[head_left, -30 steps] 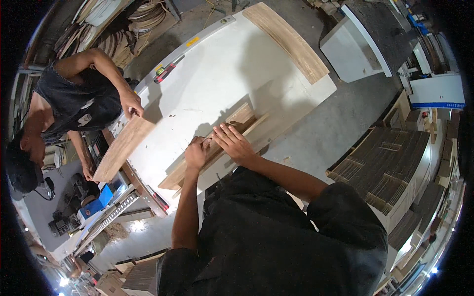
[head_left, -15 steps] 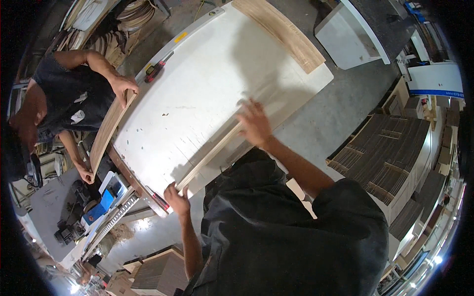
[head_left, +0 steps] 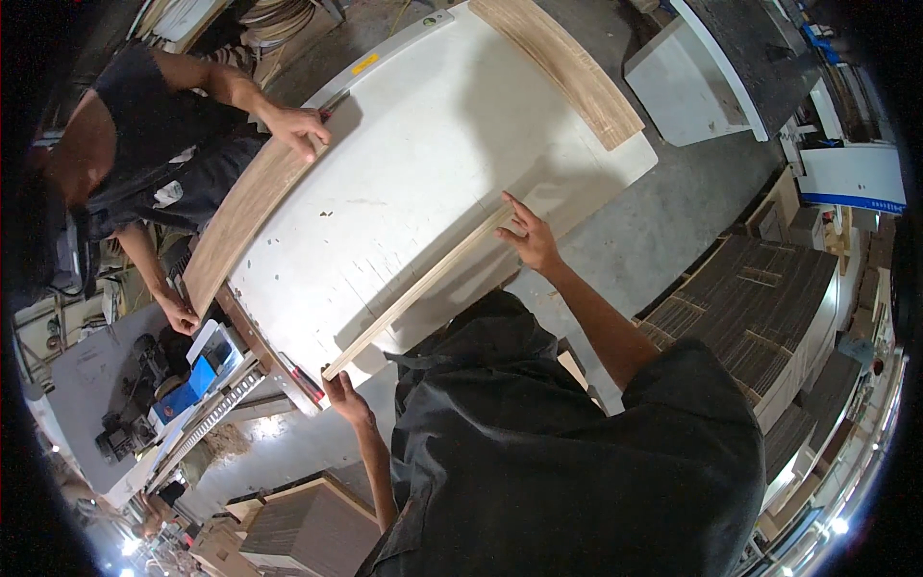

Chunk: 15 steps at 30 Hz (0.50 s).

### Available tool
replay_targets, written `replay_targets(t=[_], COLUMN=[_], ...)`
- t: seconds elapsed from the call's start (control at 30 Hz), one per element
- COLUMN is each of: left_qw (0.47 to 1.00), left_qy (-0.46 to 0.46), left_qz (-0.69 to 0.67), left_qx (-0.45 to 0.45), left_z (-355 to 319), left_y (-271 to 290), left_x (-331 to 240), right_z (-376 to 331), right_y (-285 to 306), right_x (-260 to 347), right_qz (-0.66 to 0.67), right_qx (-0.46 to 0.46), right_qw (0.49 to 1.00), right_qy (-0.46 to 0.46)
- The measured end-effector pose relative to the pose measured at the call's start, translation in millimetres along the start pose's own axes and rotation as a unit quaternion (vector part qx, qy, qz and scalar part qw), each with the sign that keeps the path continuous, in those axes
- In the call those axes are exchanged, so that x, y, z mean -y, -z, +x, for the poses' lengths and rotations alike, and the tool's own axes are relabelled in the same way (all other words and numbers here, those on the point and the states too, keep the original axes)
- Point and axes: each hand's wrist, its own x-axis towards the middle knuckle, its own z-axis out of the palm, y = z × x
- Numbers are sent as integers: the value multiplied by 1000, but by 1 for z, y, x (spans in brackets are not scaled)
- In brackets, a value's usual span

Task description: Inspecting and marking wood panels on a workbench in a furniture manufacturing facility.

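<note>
- With the left hand [head_left: 348,399], fingers and thumb drawn in narrow on the lower-left end of a wooden board [head_left: 413,293]
- With the right hand [head_left: 531,242], fingers spread wide at the upper-right end, forefinger stretched out toward the tip; cannot tell whether gripping or only touching
- Counted: two people, four hands, two of these belonging to a co-worker [head_left: 135,96]
- Counted too: three lengths of wood, namely the board between the person's own hands, one plank [head_left: 252,212] held near both ends by the co-worker, and one slat [head_left: 567,72] lying flat across the far-right end of a single white table [head_left: 356,183]
- Along the table's far edge, one spirit level [head_left: 399,43] with a yellow label; at the lower-left corner, one red and black tool [head_left: 306,381]
- Located over the near part of the table, in front of the person's dark shirt [head_left: 577,462]; cannot tell whether resting on the tabletop or lifted off
- Pointing from lower left to upper right, long axis slanting roughly parallel to the table's near edge
- Seen nearly edge-on: long, straight, thin, pale yellowish, with fine lines running lengthwise; cannot tell a single piece from two laid together
</note>
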Motion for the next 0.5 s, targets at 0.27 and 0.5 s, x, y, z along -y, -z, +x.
replay_targets(t=[0.27, 0.5], left_qw=[990, 966], left_qy=[87, 149], left_qz=[-87, -140], left_qx=[-64, -156], left_z=[-2, 15], left_y=[-4, -10], left_x=[-16, 3], right_z=[4, 11], right_y=[4, -10], right_x=[-5, -5], right_qz=[243, 344], right_qx=[-11, -75], right_qw=[965, 917], right_qy=[-93, -186])
